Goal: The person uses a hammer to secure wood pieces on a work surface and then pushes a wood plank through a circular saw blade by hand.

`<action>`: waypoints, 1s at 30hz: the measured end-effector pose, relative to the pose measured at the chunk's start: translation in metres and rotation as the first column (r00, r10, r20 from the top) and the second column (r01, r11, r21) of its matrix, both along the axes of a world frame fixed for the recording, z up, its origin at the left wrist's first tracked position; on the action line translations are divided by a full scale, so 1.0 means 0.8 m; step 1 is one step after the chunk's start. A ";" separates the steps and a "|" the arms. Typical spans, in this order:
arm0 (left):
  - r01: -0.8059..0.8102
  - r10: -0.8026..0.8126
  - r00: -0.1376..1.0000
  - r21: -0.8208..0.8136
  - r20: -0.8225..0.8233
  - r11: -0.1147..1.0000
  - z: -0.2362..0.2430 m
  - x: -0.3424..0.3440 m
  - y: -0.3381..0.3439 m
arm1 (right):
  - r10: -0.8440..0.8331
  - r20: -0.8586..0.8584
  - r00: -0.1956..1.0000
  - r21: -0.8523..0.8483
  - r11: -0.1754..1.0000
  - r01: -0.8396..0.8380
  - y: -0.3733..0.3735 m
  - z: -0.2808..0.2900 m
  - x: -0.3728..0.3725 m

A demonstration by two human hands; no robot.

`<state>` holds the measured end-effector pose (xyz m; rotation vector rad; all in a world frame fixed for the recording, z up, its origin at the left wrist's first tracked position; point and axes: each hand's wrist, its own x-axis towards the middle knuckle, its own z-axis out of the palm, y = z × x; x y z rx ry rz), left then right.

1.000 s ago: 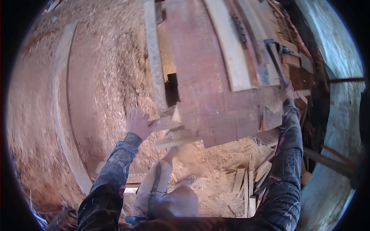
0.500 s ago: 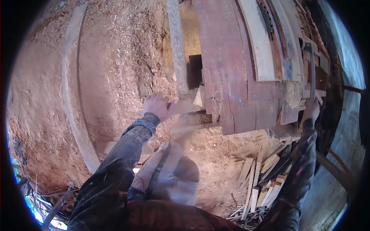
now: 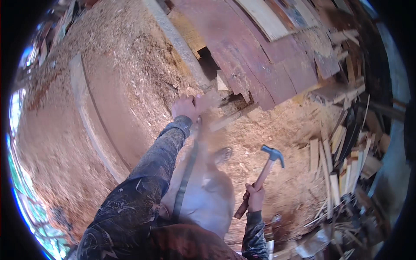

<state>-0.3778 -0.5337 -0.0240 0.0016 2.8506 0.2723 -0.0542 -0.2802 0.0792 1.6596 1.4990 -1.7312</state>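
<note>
Several reddish boards [image 3: 275, 71] fill the upper right, above a heap of pale offcuts [image 3: 334, 188]. One long plank [image 3: 94, 117] lies at the left, well apart from both hands. The hammer [image 3: 263, 175] is in the right hand [image 3: 255, 199], fingers wrapped round its handle, head beyond the knuckles, butt jutting out at lower left. The left hand [image 3: 185, 107] grips the near end of a short wood piece [image 3: 209, 100], blurred, close beside the boards.

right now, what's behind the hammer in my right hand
Behind the hammer in your right hand, ground littered with wood chips shows on both sides. What lies directly behind hammer and hand is covered and cannot be seen.
</note>
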 end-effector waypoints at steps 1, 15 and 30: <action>-0.010 0.011 0.998 0.021 -0.061 1.000 -0.008 0.003 -0.004 | 0.014 0.031 0.999 -0.059 0.998 -0.012 -0.023 -0.005 0.010; 0.341 -0.353 0.930 0.118 0.103 0.933 0.039 0.057 -0.101 | -0.419 0.080 0.904 -0.880 0.396 0.262 -0.263 -0.189 -0.074; 0.408 -0.411 0.869 0.070 0.275 0.910 0.014 0.023 -0.113 | -0.509 -0.155 0.847 -0.908 0.412 0.081 -0.294 -0.157 -0.130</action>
